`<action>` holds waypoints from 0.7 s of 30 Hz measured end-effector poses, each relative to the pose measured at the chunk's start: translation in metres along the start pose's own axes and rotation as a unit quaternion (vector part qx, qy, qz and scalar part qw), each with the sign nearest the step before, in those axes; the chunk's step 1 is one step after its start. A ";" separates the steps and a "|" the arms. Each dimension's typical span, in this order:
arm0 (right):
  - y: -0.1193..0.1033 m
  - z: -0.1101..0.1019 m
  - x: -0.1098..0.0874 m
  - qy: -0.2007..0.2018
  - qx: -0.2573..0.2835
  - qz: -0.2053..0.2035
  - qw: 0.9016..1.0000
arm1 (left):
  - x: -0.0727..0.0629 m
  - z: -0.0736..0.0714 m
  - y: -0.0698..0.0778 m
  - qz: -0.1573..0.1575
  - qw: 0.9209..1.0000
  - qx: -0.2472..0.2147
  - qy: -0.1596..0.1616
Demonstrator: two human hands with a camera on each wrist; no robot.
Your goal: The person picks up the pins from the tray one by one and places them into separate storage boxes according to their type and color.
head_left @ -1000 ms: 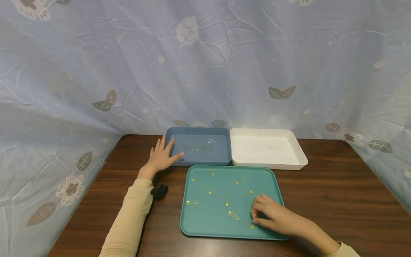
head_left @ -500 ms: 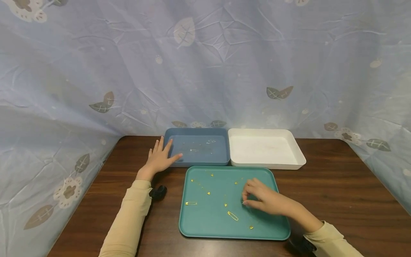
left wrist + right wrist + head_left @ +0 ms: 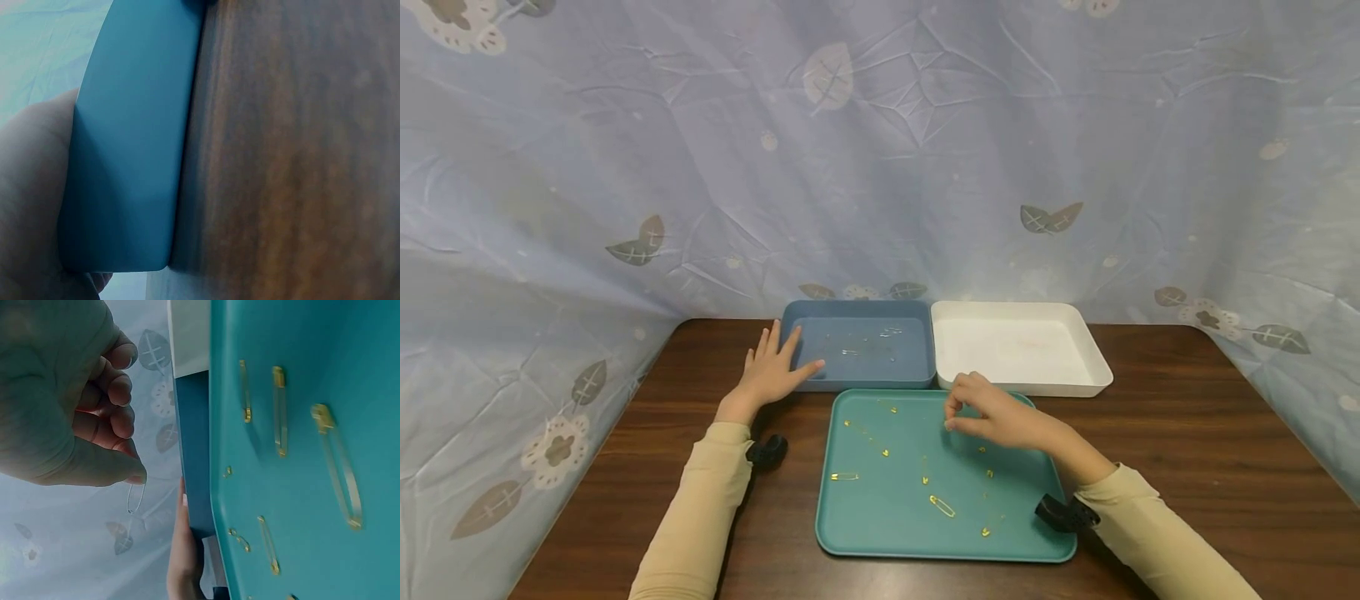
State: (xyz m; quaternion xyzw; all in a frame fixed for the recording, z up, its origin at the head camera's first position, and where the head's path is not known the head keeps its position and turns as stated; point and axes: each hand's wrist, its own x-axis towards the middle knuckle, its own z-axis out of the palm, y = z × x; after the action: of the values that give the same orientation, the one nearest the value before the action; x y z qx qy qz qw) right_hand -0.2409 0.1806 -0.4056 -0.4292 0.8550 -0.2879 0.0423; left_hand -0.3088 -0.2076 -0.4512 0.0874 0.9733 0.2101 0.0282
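In the head view my left hand (image 3: 767,375) rests with spread, straight fingers over the left end of a blue tray (image 3: 880,312). The left wrist view shows that hand against the tray's outer wall (image 3: 131,156). My right hand (image 3: 992,414) is above the far right part of a green tray (image 3: 880,542). Between its thumb and index finger it pinches a silver-looking safety pin (image 3: 135,500), whose looped end sticks out in the right wrist view. Several gold safety pins (image 3: 942,506) lie scattered on the green tray. Several silver safety pins (image 3: 850,352) lie in the blue tray.
A white tray (image 3: 1015,346) stands right of the blue one, behind the green tray. All three sit on a dark wooden table (image 3: 1180,433). A patterned curtain (image 3: 880,183) hangs behind and at the sides. Black devices (image 3: 767,452) are on both wrists.
My right hand has moved from the near right part of the green tray up and left toward its far edge, uncovering gold pins behind it. The left hand has stayed in place.
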 end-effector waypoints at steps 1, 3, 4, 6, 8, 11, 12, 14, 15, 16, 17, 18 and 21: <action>0.001 -0.001 0.004 0.001 0.002 0.000 1.000 | 0.000 0.000 0.000 -0.001 1.000 -0.001 -0.001; 0.003 -0.004 0.012 0.004 0.000 0.001 1.000 | 0.000 -0.001 0.000 -0.001 1.000 -0.002 -0.002; 0.004 -0.005 0.016 0.004 -0.001 0.001 1.000 | 0.000 -0.001 0.000 -0.002 1.000 -0.003 -0.003; 0.007 -0.007 0.024 0.003 -0.001 0.006 1.000 | 0.000 -0.001 0.001 -0.002 1.000 -0.003 -0.004; 0.010 -0.010 0.033 0.002 0.001 0.016 1.000 | 0.000 -0.001 0.001 -0.002 1.000 0.000 -0.004; 0.015 -0.012 0.046 0.001 0.000 0.021 1.000 | 0.001 -0.002 0.001 -0.003 1.000 0.001 -0.007; 0.018 -0.011 0.050 0.003 -0.005 0.020 1.000 | 0.000 -0.002 0.001 -0.003 1.000 0.000 -0.007; 0.023 -0.011 0.057 0.007 -0.015 0.021 1.000 | 0.000 -0.002 0.001 -0.003 1.000 0.000 -0.009; 0.025 -0.011 0.061 0.011 -0.021 0.021 1.000 | 0.000 -0.002 0.002 -0.003 1.000 0.000 -0.009; 0.028 -0.011 0.064 0.014 -0.025 0.025 0.999 | 0.000 -0.002 0.002 -0.003 1.000 -0.002 -0.009; 0.030 -0.011 0.067 0.018 -0.029 0.028 0.999 | -0.001 -0.002 0.002 -0.003 1.000 -0.002 -0.009; 0.032 -0.011 0.070 0.022 -0.034 0.032 0.999 | -0.001 -0.002 0.003 -0.003 1.000 -0.002 -0.009; 0.036 -0.012 0.078 0.033 -0.051 0.042 0.997 | -0.001 -0.002 0.003 -0.003 1.000 0.000 -0.009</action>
State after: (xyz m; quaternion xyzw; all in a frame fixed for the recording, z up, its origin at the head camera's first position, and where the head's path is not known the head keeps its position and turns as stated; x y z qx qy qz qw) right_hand -0.3190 0.1435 -0.4014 -0.3853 0.8867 -0.2557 0.0045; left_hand -0.3078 -0.2062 -0.4479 0.0866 0.9733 0.2092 0.0376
